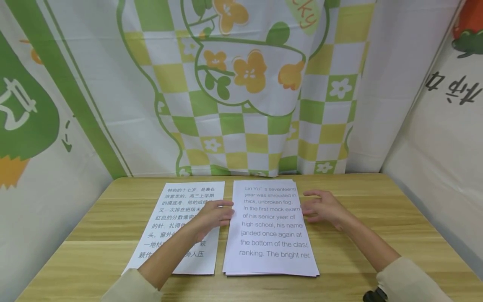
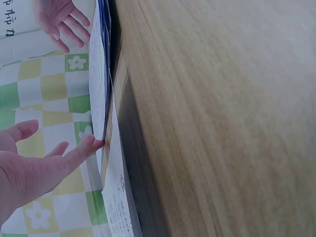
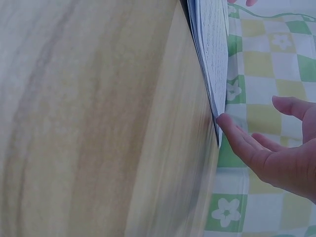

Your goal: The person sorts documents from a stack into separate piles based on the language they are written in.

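Observation:
A stack of white sheets with English print (image 1: 269, 228) lies in the middle of the wooden table (image 1: 377, 209). Beside it on the left lies a single sheet with Chinese print (image 1: 177, 209). My left hand (image 1: 216, 214) rests over the Chinese sheet, its straight fingertips touching the stack's left edge (image 2: 101, 74). My right hand (image 1: 318, 207) lies flat on the table, fingers straight, and one fingertip (image 3: 223, 121) touches the stack's right edge (image 3: 212, 49). The left wrist view shows my left hand (image 2: 44, 168) with a fingertip (image 2: 98, 144) at the paper edge. Neither hand holds anything.
A curtain with green and yellow checks and orange flowers (image 1: 245, 105) hangs close behind the table's far edge. White printed cloth walls stand at the left (image 1: 37, 147) and right (image 1: 445, 138). Bare wood shows to the right of the stack and along the near edge.

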Available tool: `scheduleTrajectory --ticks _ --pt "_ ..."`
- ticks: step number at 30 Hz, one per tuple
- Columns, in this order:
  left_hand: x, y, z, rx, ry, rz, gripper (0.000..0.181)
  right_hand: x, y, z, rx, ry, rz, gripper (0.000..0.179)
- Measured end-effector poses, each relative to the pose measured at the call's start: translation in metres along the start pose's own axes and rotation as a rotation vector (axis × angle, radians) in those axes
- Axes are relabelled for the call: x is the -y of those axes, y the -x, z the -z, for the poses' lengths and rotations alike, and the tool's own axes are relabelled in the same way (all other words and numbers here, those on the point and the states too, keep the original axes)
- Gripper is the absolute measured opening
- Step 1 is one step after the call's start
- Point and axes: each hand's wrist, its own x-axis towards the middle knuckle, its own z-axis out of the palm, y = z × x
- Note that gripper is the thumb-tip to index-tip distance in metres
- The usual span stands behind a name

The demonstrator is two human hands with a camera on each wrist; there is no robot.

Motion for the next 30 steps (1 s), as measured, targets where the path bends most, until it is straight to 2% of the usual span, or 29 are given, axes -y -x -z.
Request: scheduleTrajectory --ticks 7,14,20,25,30 --pt "0.0 -0.001 0.001 -0.005 -0.007 -0.024 0.048 0.0 0.0 -0.001 -0.01 -0.015 -0.006 0.065" --pt "0.0 -0.004 0.001 -0.012 0.006 -0.064 0.048 -0.002 -0.003 -0.002 -0.016 -0.099 -0.005 0.062" --pt "-0.004 -0.007 -0.001 -0.056 0.058 -0.032 0.045 -0.004 -0.008 -0.004 -0.05 -0.166 0.013 0.059" --pt "-0.008 -0.01 -0.003 -0.064 0.063 -0.027 0.045 -0.007 -0.011 -0.006 -0.09 -0.161 0.051 0.059" --pt "-0.008 -0.012 -0.005 -0.11 0.052 -0.026 0.049 -0.008 -0.014 -0.008 -0.128 -0.139 0.082 0.058"
